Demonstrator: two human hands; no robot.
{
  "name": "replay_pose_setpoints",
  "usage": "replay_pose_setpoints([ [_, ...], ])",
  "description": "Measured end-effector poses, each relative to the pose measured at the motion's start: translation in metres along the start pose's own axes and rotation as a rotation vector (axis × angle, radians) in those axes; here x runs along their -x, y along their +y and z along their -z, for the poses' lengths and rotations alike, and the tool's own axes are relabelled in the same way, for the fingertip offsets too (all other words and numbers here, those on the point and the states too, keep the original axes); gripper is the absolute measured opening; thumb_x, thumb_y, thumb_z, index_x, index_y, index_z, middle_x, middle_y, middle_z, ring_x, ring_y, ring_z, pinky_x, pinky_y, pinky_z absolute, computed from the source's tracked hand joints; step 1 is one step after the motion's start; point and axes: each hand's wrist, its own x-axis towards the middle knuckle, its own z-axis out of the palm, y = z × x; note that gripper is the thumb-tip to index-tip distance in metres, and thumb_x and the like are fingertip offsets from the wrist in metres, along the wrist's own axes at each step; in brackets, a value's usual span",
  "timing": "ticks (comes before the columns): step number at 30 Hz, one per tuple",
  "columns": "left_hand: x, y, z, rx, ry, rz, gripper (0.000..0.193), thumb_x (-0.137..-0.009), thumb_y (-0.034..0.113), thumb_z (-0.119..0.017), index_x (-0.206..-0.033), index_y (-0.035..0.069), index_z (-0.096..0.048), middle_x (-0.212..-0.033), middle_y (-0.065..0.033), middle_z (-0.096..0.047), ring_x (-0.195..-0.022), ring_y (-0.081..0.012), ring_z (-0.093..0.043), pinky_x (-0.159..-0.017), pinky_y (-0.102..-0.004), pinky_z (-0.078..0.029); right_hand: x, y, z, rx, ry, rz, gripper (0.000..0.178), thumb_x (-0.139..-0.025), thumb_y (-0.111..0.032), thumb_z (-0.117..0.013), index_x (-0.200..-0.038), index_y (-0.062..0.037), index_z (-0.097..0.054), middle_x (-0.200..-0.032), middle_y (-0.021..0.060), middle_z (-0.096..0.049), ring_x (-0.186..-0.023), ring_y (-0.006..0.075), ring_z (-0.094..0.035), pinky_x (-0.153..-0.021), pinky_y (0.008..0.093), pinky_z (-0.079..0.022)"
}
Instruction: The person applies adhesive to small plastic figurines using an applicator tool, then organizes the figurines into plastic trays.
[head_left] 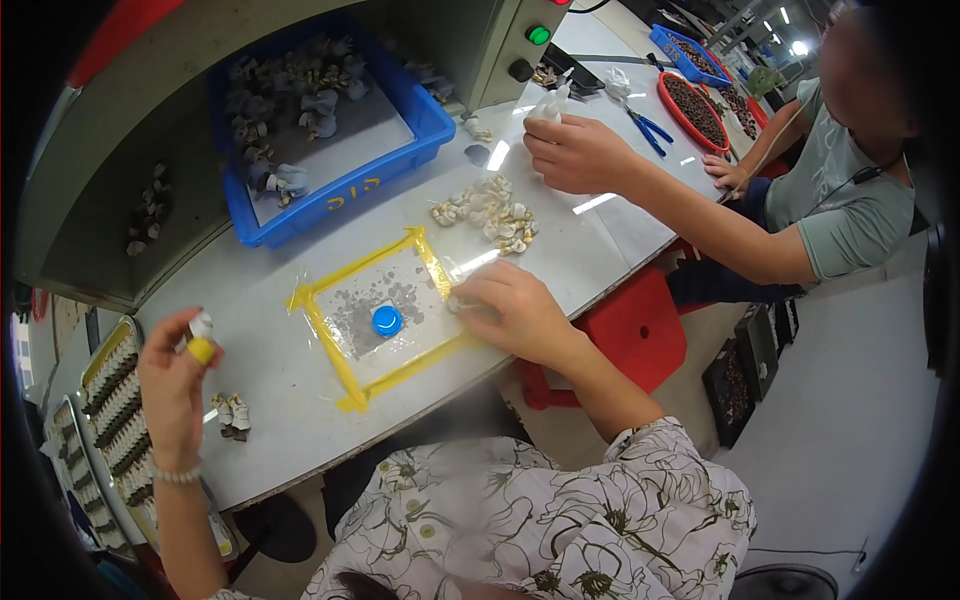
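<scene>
The left hand (172, 385) pinches a yellow-tipped small part (200, 338) above a few finished pieces (232, 415), the right hand (515, 312) curls shut on another beside the yellow-taped square (375, 315), while the loose heap (490, 212) beyond looks unprocessed, details too small to read

Factory assembly bench (300, 380) with parts bins (330, 195)
</scene>
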Motion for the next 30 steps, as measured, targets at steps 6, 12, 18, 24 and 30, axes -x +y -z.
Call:
replay_pose_setpoints([
  [6, 0.071, -0.030, -0.050, 0.323, -0.049, 0.115, 0.033, -0.077, 0.000, -0.066, -0.107, 0.000, -0.051, -0.097, -0.0116, -0.060, -0.081, -0.0132, -0.059, -0.070, -0.0241, -0.050, 0.002, 0.002, 0.000, 0.004, -0.011, -0.016, 0.023, -0.070, -0.007, -0.066, -0.093, -0.0052, -0.064, -0.086, 0.0090, -0.060, -0.081, 0.0261, -0.058, -0.072, 0.0342, -0.048],
  [12, 0.077, -0.074, -0.081, 0.411, 0.059, 0.030, 0.033, -0.077, -0.007, -0.063, -0.108, -0.003, -0.053, -0.098, -0.0139, -0.060, -0.086, -0.0175, -0.061, -0.071, -0.0268, -0.053, 0.001, 0.001, 0.000, 0.021, 0.008, -0.017, 0.023, -0.070, -0.006, -0.066, -0.094, -0.0053, -0.064, -0.086, 0.0089, -0.060, -0.081, 0.0259, -0.058, -0.071, 0.0342, -0.048],
  [18, 0.080, -0.081, -0.086, 0.380, 0.167, -0.020, 0.035, -0.077, -0.010, -0.061, -0.111, -0.006, -0.054, -0.101, -0.0133, -0.060, -0.088, -0.0171, -0.060, -0.076, -0.0297, -0.053, -0.007, -0.002, -0.011, -0.001, 0.055, 0.032, 0.023, -0.071, -0.005, -0.066, -0.094, -0.0046, -0.064, -0.088, 0.0095, -0.059, -0.081, 0.0257, -0.058, -0.070, 0.0328, -0.048],
  [24, 0.103, -0.043, -0.048, 0.436, 0.039, 0.064, 0.034, -0.078, -0.010, -0.060, -0.111, -0.006, -0.053, -0.100, -0.0103, -0.059, -0.089, -0.0164, -0.060, -0.077, -0.0299, -0.053, 0.013, 0.020, -0.023, 0.011, 0.118, 0.006, 0.021, -0.072, 0.003, -0.062, -0.093, 0.0011, -0.061, -0.088, 0.0109, -0.058, -0.076, 0.0202, -0.058, -0.066, 0.0275, -0.047],
  [30, 0.048, 0.021, 0.091, -0.348, 0.386, -0.317, 0.038, -0.074, 0.010, -0.069, -0.109, -0.002, -0.058, -0.083, -0.0070, -0.063, -0.072, -0.0081, -0.059, -0.064, -0.0223, -0.047, 0.012, 0.006, -0.018, -0.004, 0.081, -0.039, 0.021, -0.073, 0.004, -0.061, -0.094, 0.0016, -0.059, -0.084, 0.0094, -0.055, -0.073, 0.0182, -0.052, -0.064, 0.0267, -0.043],
])
